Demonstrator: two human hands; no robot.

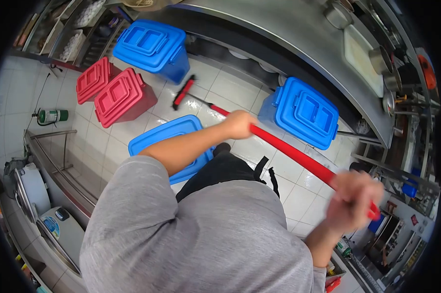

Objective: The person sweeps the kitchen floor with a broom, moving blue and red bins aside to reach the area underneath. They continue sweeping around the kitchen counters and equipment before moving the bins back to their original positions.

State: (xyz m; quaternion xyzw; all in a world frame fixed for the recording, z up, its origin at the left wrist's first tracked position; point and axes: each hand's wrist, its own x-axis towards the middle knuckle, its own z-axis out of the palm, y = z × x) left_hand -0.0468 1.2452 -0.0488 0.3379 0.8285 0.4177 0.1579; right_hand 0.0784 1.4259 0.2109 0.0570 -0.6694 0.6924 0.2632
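Observation:
A floor brush [291, 149] with a long red handle runs across the view. Its narrow red and black head [184, 92] rests on the white tiles, to the left of my hands. My left hand [239, 124] is wrapped round the middle of the handle. Near the handle's end, my right hand [355, 199] is closed on it too, blurred by motion. A blue lid or flat blue container [157, 139] lies by my feet, partly hidden behind my left arm. Close to the handle stands a lidded blue bin [306, 112].
Another blue bin [152, 46] and two red bins, one in front [120, 95], stand at the far left. A steel counter [259, 17] spans the back. At left are a metal rail [59, 166], a fire extinguisher [53, 116] and a rice cooker [62, 229]. The floor tiles [298, 200] look wet.

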